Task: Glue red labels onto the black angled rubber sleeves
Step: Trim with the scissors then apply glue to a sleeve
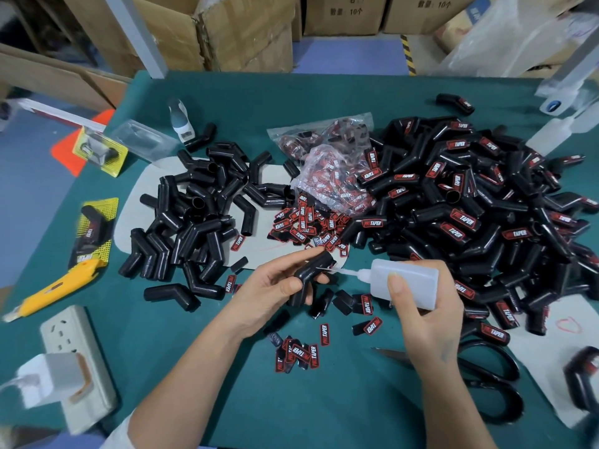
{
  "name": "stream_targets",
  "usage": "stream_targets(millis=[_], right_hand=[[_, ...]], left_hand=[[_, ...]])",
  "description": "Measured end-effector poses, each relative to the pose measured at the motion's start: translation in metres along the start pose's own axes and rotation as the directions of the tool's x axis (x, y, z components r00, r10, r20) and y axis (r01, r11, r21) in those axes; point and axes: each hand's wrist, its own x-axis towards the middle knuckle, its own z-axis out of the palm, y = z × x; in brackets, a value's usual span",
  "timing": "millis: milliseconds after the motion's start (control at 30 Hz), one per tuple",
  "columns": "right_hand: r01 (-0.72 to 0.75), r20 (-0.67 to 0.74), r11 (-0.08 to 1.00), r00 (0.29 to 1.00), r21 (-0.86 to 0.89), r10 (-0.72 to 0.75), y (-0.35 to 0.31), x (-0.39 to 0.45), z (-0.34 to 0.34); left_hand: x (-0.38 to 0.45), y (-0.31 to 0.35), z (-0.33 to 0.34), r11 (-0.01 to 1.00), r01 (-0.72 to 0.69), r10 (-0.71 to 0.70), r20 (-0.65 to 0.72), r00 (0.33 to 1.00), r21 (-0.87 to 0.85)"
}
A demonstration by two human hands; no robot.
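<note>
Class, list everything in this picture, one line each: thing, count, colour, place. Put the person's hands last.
Unlabelled sleeves: many, black, left pile.
Labelled sleeves: many, black with red labels, right pile.
Loose labels: many, red-black, centre.
Label bags: two, clear, behind centre.
Utility knife: one, yellow, left.
Power strip: one, white, near left.
Scissors: one, black, near right.
Table: one, green.
Left hand: grips a black sleeve.
Right hand: grips a white glue bottle.

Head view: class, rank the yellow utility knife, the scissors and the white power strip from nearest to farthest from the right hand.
From the right hand:
1. Scissors, just beside the wrist.
2. Yellow utility knife, far left.
3. White power strip, lower left; too close to the knife to call.
</note>
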Motion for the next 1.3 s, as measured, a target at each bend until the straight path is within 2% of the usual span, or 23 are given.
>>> stream_targets(millis=[100,233,1300], right_hand=[[-0.017,-0.031,1.000,0.999,0.005,0.017,0.001,0.002,-0.001],[0.005,0.012,1.000,1.000,-0.007,-0.005,0.000,0.000,0.000],[0.018,0.040,1.000,0.999,-0.024,-0.017,-0.002,-0.001,0.001]], left_hand=[[0.000,-0.001,-0.001,1.000,-0.010,0.010,0.016,1.000,0.005],[0.000,-0.005,-0.004,1.000,0.001,-0.001,0.002,1.000,-0.016],[0.003,-0.014,-0.013,1.000,-0.016,0.016,0.005,1.000,0.011]])
